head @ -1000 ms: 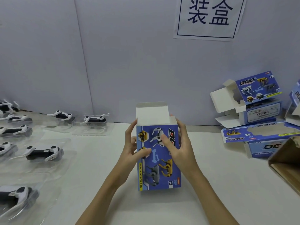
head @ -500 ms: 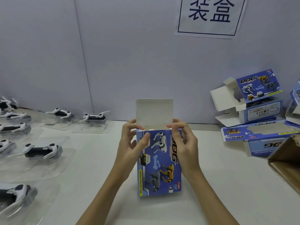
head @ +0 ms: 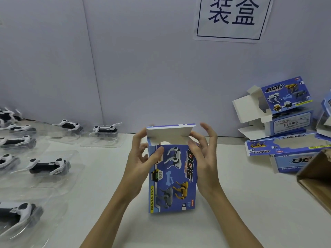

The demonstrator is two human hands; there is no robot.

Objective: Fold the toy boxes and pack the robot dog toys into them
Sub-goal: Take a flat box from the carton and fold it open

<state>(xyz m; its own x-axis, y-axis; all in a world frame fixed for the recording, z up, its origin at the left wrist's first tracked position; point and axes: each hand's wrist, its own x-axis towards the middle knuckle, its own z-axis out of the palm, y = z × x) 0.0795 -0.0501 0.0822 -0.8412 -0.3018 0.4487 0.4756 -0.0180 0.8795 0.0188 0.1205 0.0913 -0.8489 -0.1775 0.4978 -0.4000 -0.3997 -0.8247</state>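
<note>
A blue toy box printed with robot dogs stands upright on the white table in front of me. Its white top flap is bent forward over the opening. My left hand grips the box's upper left edge, thumb on the front face. My right hand holds the upper right edge, fingers at the flap's corner. Black-and-white robot dog toys in clear plastic trays lie on the left side of the table.
Several more blue toy boxes with open flaps are stacked at the right by the wall, one flattened box below them. A brown cardboard carton juts in at the right edge. A paper sign hangs on the grey wall.
The top flap, upright before, has been folded forward over the box opening. Both hands slid up from the front face to the box's top corners.
</note>
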